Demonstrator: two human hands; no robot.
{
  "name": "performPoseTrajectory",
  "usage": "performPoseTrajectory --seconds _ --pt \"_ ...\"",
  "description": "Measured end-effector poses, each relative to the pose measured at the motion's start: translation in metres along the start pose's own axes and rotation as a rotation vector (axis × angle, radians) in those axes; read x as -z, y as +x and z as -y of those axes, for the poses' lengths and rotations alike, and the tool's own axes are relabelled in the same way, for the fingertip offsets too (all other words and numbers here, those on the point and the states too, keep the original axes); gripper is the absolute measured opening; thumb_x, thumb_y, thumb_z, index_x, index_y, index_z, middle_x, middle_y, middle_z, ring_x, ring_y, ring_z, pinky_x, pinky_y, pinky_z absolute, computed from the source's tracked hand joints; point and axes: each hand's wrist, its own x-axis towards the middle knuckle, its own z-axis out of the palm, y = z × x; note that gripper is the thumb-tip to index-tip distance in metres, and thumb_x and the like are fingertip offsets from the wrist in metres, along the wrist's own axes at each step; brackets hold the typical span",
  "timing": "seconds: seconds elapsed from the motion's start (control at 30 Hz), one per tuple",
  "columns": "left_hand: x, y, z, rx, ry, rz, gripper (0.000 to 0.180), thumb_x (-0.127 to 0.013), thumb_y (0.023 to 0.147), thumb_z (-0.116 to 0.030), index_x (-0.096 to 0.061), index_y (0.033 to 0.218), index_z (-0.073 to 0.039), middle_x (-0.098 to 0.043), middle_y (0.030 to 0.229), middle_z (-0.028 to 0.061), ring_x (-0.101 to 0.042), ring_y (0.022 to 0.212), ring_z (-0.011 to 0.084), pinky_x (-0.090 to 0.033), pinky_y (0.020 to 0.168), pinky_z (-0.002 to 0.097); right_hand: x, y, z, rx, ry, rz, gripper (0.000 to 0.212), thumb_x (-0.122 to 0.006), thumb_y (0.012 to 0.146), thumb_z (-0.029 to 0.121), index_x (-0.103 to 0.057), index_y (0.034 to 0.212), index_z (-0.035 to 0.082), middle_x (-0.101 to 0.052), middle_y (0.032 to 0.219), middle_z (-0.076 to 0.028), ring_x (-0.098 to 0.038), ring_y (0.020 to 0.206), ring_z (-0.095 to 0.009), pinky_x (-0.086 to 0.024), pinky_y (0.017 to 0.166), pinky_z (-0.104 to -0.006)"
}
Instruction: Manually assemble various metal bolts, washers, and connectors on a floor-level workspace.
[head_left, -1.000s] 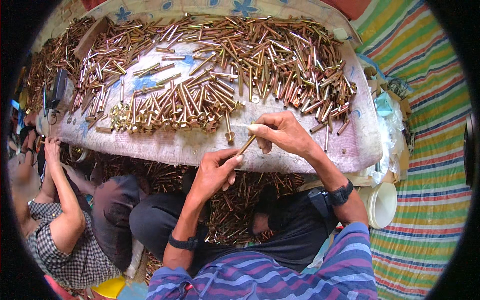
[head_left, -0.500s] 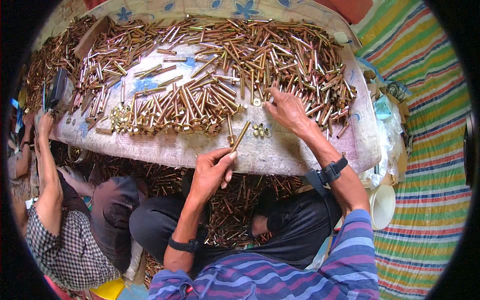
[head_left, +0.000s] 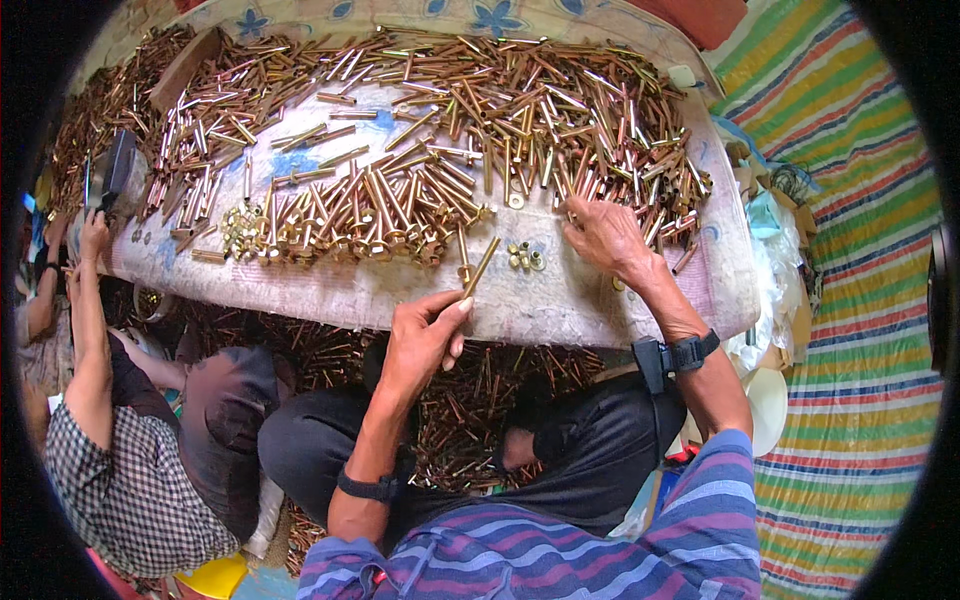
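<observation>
My left hand (head_left: pixel 425 335) is closed around the lower end of a slim brass-coloured metal rod (head_left: pixel 483 264), which slants up to the right over the table's near edge. Whether the rod is hollow I cannot tell. My right hand (head_left: pixel 608 238) is bent at the near side of a pile of metal tubes (head_left: pixel 590 120), fingertips pinched together against it; what they hold is hidden. Between my hands sit several small nuts (head_left: pixel 520 258). A flat washer (head_left: pixel 516 200) lies left of my right fingers. Beside the rod, a single bolt (head_left: pixel 463 250) lies with its flanged end toward me.
Assembled bolts (head_left: pixel 370 215) form a heap left of centre, with loose nuts (head_left: pixel 240 232) beside it. The cloth-covered table (head_left: pixel 690 310) ends just before my knees. At left, a co-worker's hand (head_left: pixel 93 235) is near a dark box (head_left: pixel 118 165). Plastic bags (head_left: pixel 765 270) hang by the right edge.
My right hand has shifted right and slightly toward me, away from the washer, and its fingers have drawn closer together. My left hand and its rod have barely moved.
</observation>
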Motion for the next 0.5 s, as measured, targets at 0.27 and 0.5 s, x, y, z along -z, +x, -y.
performPoseTrajectory --seconds 0.27,0.5 --pt "-0.003 0.002 0.002 0.019 -0.128 0.015 0.029 -0.061 0.098 -0.016 -0.067 0.115 0.007 -0.06 0.062 0.0048 -0.052 0.044 0.0089 -0.042 0.039 0.0226 0.011 0.008 0.021 0.0 0.059 0.129 0.031 -0.061 0.086 0.025 -0.067 0.107 0.003 -0.068 0.082 -0.023 -0.067 0.08 -0.04 -0.053 0.073 -0.0485" --pt "-0.004 0.007 0.008 -0.006 -0.212 0.038 0.029 -0.061 0.098 -0.015 -0.065 0.115 0.008 -0.065 0.07 0.0087 -0.06 0.052 0.0116 -0.05 0.043 0.0247 -0.021 0.032 0.032 0.061 0.204 -0.096 0.038 -0.064 0.087 0.024 -0.066 0.12 0.005 -0.068 0.083 -0.024 -0.067 0.079 -0.041 -0.053 0.075 -0.0488"
